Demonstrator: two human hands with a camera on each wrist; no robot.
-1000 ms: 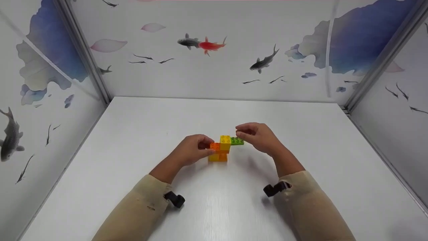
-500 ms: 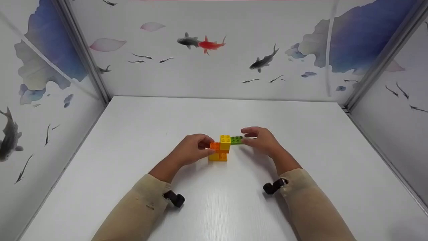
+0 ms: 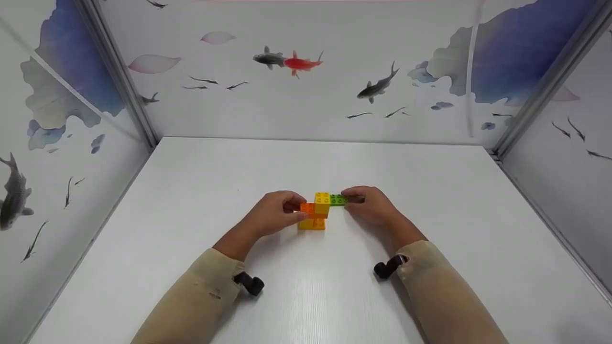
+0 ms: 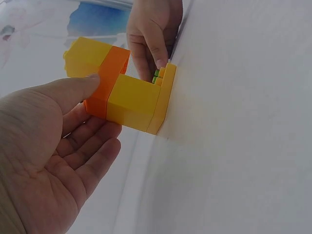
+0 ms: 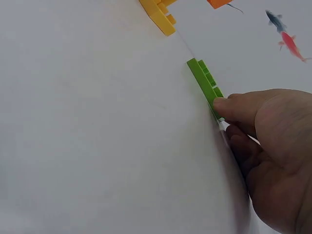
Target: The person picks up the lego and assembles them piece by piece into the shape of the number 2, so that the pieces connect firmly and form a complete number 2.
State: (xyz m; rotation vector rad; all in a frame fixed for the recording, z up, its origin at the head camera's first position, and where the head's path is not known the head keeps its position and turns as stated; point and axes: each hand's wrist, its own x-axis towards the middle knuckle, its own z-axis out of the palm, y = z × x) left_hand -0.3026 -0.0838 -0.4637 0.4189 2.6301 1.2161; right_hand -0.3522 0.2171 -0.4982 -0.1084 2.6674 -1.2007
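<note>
blocks sit at the middle of the white table (image 3: 201,191): we see a yellow and orange stack (image 3: 315,214) standing there, with a flat green plate (image 3: 338,199) lying just right of the stack. our left hand (image 3: 272,215) grips the stack's left side, thumb on the orange block (image 4: 105,87) and fingers curled below. our right hand (image 3: 370,205) pinches the plate's right end against the table.

White table (image 3: 315,306) with a faint wood grain, boxed in by three white walls. Back wall (image 3: 306,110) painted with a red fish (image 3: 300,63), grey fish and pink petals. Blue and grey washes on the left wall (image 3: 52,143) and right wall (image 3: 569,143). Grey metal posts (image 3: 119,76) in both corners. Even, soft light.
</note>
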